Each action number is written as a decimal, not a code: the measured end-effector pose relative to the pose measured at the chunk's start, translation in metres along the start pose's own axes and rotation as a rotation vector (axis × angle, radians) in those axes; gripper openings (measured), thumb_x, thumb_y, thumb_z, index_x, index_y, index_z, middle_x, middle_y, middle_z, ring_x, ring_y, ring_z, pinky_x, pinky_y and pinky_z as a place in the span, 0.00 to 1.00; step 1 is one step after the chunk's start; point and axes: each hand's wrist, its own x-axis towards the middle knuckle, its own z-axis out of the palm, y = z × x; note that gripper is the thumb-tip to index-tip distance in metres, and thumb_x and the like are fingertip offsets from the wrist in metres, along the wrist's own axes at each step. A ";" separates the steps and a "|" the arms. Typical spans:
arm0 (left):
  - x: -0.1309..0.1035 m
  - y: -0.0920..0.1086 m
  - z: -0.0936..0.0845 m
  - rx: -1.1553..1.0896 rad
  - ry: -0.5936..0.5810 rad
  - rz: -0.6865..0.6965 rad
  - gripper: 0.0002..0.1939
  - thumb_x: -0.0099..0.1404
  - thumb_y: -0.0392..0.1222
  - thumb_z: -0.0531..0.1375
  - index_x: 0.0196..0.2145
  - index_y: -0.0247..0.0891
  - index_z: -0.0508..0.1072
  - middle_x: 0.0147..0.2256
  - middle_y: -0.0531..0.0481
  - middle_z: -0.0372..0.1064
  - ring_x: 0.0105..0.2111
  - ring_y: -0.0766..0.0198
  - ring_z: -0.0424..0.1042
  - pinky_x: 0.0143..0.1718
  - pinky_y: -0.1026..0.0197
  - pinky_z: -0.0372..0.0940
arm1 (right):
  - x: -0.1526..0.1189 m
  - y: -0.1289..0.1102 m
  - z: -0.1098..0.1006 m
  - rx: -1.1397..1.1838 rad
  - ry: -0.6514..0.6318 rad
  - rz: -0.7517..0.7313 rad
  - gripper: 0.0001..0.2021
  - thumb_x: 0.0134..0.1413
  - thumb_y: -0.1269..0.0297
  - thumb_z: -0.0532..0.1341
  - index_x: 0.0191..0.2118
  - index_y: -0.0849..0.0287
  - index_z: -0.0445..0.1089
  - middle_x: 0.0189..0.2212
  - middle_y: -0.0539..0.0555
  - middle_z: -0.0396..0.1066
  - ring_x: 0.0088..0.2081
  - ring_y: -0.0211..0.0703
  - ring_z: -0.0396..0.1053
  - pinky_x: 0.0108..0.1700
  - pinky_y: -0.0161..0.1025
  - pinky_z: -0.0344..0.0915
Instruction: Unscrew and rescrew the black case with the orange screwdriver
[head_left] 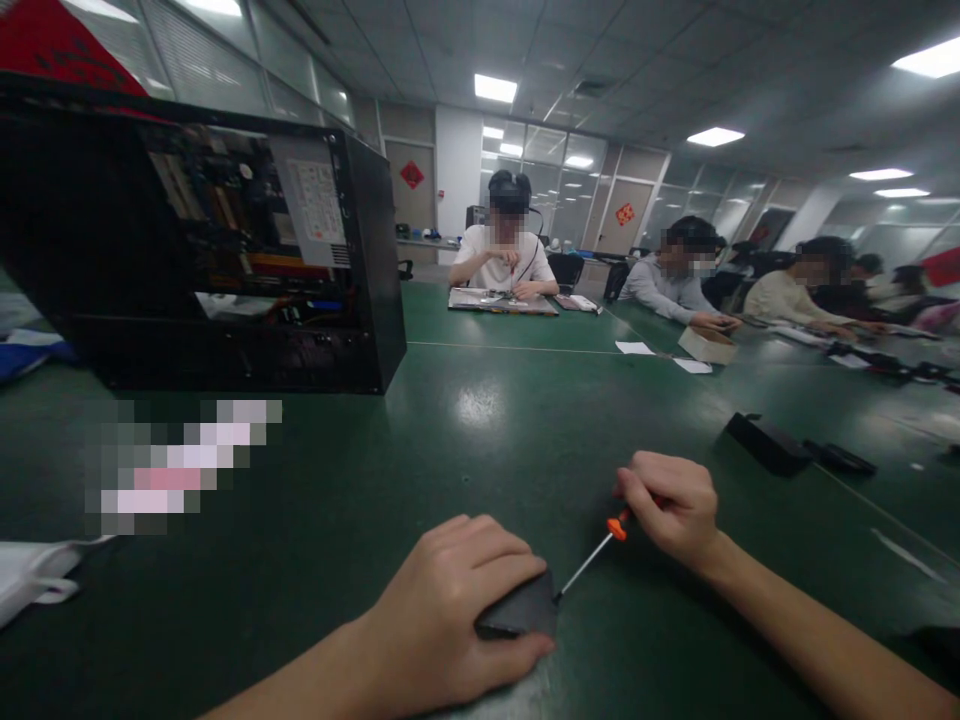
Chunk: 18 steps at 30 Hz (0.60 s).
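The left hand (457,595) partly hides a dark block (527,604), the right hand (673,503) a screwdriver (616,529); a computer case (367,270) is cropped at left.

Dark grey block (525,605), lower centre of frame, flat-sided, partly covered, front edge blackish. Screwdriver (586,566), right of it, slanted: handle end upper right (bright orange collar, rest mostly hidden), slim metal shaft, dark tip at block's right edge.
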 end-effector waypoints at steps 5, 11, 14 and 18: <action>-0.002 0.005 0.003 -0.001 -0.003 0.054 0.20 0.63 0.47 0.72 0.49 0.37 0.77 0.41 0.49 0.81 0.37 0.56 0.78 0.35 0.53 0.67 | -0.001 0.000 0.000 0.042 -0.017 -0.045 0.14 0.62 0.81 0.58 0.28 0.58 0.69 0.17 0.46 0.60 0.20 0.33 0.59 0.25 0.36 0.54; 0.001 0.008 -0.002 0.022 -0.052 -0.019 0.21 0.61 0.47 0.73 0.50 0.38 0.77 0.43 0.48 0.81 0.38 0.55 0.78 0.37 0.53 0.69 | 0.005 -0.001 -0.010 0.019 -0.054 -0.092 0.12 0.60 0.81 0.58 0.29 0.58 0.69 0.19 0.49 0.64 0.21 0.36 0.61 0.25 0.38 0.54; 0.002 0.010 -0.001 0.022 -0.088 -0.093 0.23 0.59 0.46 0.74 0.50 0.39 0.77 0.44 0.48 0.81 0.39 0.53 0.79 0.38 0.52 0.69 | 0.012 -0.005 -0.023 -0.060 -0.109 -0.154 0.11 0.61 0.78 0.58 0.31 0.58 0.70 0.20 0.50 0.65 0.21 0.37 0.62 0.26 0.39 0.54; 0.002 0.009 0.000 0.026 -0.094 -0.160 0.22 0.60 0.45 0.73 0.51 0.41 0.77 0.46 0.49 0.81 0.41 0.52 0.79 0.41 0.51 0.69 | 0.021 -0.011 -0.041 -0.232 -0.201 -0.302 0.09 0.66 0.69 0.61 0.31 0.58 0.71 0.22 0.52 0.68 0.23 0.39 0.63 0.26 0.41 0.54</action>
